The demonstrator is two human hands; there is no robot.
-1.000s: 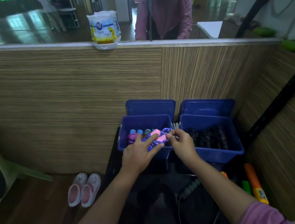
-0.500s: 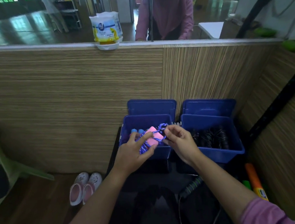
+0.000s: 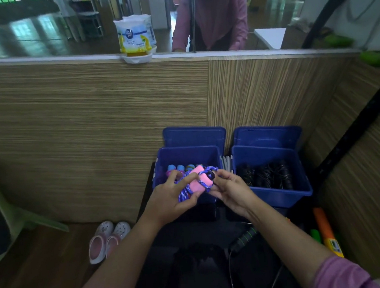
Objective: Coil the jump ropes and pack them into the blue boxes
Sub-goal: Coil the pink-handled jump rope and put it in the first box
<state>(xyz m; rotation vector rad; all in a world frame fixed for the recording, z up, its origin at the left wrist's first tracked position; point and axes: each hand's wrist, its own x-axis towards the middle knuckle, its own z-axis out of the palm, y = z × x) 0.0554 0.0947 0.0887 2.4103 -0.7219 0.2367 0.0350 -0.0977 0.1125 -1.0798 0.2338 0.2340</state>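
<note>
While both hands work in front of the two boxes, the left hand (image 3: 170,197) is curled around a coiled jump rope with pink foam handles and a purple-blue braided cord (image 3: 197,182), thumb and fingers gripping the bundle. The right hand (image 3: 231,189) pinches the cord end at the bundle's right side, beside a small black knob on the handle end. This bundle sits just above the near rim of the left blue plastic box (image 3: 186,154), not resting inside it. Within that box lie further ropes with blue and pink handle ends (image 3: 176,168). The right blue plastic box (image 3: 278,197), just beside the left one, holds coiled black jump ropes (image 3: 265,175). A blue lid stands behind each box against the wood-grain panel wall (image 3: 91,129). Both boxes rest on a dark table (image 3: 147,193). On the dark surface nearer the person lies a black-and-green rope handle (image 3: 244,238). A pair of pink clogs (image 3: 109,239) sits on the wooden floor to the left.
</note>
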